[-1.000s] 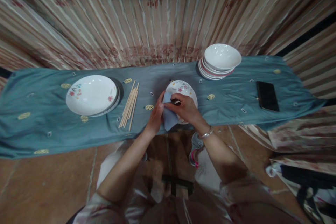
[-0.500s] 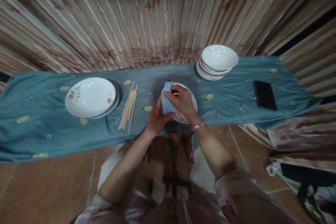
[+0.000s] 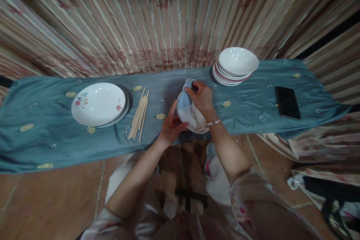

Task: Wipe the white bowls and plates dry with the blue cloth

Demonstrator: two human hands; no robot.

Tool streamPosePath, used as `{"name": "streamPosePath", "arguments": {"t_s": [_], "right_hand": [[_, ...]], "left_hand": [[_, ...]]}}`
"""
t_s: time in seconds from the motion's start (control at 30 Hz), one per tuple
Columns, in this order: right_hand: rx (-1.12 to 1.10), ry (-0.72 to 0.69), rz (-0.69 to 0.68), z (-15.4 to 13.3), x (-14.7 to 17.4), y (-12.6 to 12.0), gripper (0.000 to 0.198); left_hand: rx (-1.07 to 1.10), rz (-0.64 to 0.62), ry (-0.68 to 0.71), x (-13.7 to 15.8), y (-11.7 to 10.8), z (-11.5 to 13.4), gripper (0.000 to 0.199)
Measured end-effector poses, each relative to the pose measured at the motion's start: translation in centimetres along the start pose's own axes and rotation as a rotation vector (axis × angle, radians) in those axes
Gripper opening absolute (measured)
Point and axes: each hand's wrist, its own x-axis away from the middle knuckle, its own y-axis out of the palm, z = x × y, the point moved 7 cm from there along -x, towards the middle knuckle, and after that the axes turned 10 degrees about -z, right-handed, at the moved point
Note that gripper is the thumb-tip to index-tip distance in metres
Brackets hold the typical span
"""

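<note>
A white bowl (image 3: pixel 194 120) with a faint pattern near its lower edge is in front of me at the near side of the table. My left hand (image 3: pixel 172 126) grips its left side, the thumb on the near edge and the fingers along the far left. In the fingers of my right hand (image 3: pixel 201 97) is a light blue cloth (image 3: pixel 185 99), pinched at the bowl's far edge and draped over its upper left part. That hand hides some of the bowl's right side.
Several loose chopsticks (image 3: pixel 139 116) lie left of the bowl, beside a stack of flowered plates (image 3: pixel 98 104). Several stacked bowls (image 3: pixel 238 61) stand at the back right, and a black phone (image 3: pixel 288 102) lies further right. A pleated curtain (image 3: pixel 174 18) hangs behind the table.
My right hand has moved the cloth up and slightly right to the bowl's far edge, uncovering more of the white surface. My left hand still holds the bowl's left side.
</note>
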Motion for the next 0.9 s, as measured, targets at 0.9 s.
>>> {"name": "streamPosePath", "arguments": {"t_s": [0.9], "right_hand": [[0.353, 0.064, -0.067, 5.8, 2.2, -2.2, 0.02]], "left_hand": [[-0.057, -0.065, 0.016, -0.5, -0.2, -0.2, 0.126]]}}
